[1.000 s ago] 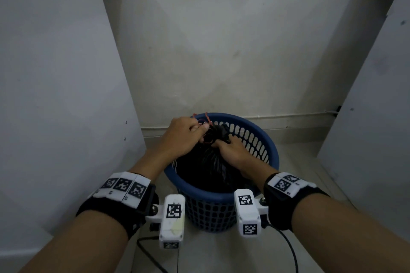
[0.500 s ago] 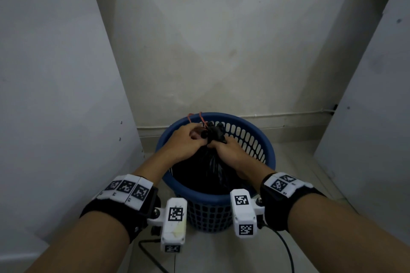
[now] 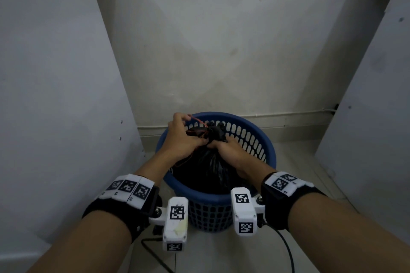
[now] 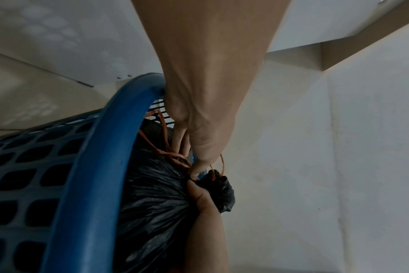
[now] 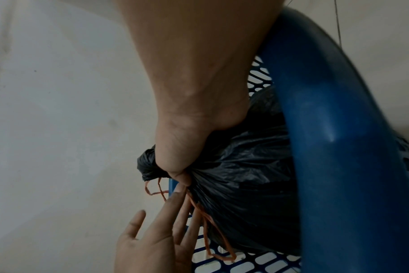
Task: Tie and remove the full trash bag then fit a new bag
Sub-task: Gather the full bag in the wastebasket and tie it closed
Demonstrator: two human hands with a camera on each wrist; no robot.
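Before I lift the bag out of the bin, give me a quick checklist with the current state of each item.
1. Neck of bag gathered: ok, right hand grips it.
2. Orange band on neck: not ok, loops hang loose.
3. Left hand has band: ok, it pinches it.
4. Knot finished: cannot tell, fingers hide it.
5. Bag free of bin rim: ok, nothing draped over it.
6. New bag ready: cannot tell, none in view.
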